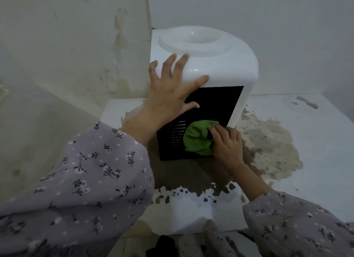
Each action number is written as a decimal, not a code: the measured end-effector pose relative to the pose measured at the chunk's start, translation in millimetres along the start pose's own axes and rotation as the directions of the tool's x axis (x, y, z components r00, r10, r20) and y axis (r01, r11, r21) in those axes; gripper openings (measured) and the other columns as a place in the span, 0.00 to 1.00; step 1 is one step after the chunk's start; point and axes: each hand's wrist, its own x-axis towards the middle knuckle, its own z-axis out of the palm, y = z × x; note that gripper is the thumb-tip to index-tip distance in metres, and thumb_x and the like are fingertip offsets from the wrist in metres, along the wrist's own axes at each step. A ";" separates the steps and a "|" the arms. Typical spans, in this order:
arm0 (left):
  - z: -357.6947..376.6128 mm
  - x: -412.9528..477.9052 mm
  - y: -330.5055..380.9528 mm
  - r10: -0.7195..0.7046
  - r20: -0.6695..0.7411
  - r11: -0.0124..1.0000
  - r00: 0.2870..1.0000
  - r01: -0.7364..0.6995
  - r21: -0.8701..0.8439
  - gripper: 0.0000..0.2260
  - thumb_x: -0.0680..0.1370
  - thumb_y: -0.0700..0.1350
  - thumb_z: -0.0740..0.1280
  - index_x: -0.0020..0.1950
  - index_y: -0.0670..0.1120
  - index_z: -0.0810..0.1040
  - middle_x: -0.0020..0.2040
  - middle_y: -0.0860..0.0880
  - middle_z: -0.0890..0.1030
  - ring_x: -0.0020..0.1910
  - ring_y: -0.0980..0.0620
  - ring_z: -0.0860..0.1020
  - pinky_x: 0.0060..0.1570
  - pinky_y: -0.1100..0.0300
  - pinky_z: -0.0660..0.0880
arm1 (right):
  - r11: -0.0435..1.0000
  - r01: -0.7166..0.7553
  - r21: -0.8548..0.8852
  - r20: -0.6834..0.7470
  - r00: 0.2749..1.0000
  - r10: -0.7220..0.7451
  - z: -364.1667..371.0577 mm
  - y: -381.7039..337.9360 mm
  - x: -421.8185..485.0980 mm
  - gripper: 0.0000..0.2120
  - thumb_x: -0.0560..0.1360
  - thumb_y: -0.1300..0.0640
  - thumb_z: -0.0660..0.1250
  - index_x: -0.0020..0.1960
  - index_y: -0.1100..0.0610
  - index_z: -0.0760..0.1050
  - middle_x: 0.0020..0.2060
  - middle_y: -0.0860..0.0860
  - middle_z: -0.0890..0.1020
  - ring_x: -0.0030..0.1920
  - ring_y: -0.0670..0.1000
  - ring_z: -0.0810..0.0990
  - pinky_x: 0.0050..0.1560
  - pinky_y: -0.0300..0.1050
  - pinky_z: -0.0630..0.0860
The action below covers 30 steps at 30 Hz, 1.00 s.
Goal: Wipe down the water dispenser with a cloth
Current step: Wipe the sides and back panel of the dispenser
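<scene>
Toward twelve o'clock on the stained desk (316, 142), our left hand (168, 92) lay open, bracing the water dispenser (220, 69), while our right hand (228, 145) gripped the green cloth (197, 138) at five o'clock on its black panel (214, 101), mid-wipe; next, we judged, firm strokes upward.

White-and-black water dispenser (220, 65), green cloth (199, 138), lilac floral sleeves (99, 170).
</scene>
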 end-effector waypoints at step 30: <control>1.0 -0.9 3.9 -0.040 -0.022 0.999 0.999 0.039 -0.032 0.36 0.63 0.71 0.65 0.67 0.61 0.61 0.68 0.40 0.70 0.65 0.39 0.70 0.58 0.39 0.66 | 0.504 -0.754 0.422 0.330 0.645 0.689 -8.2 -113.8 38.3 0.20 0.72 0.72 0.59 0.62 0.60 0.70 0.56 0.58 0.69 0.41 0.53 0.76 0.33 0.46 0.76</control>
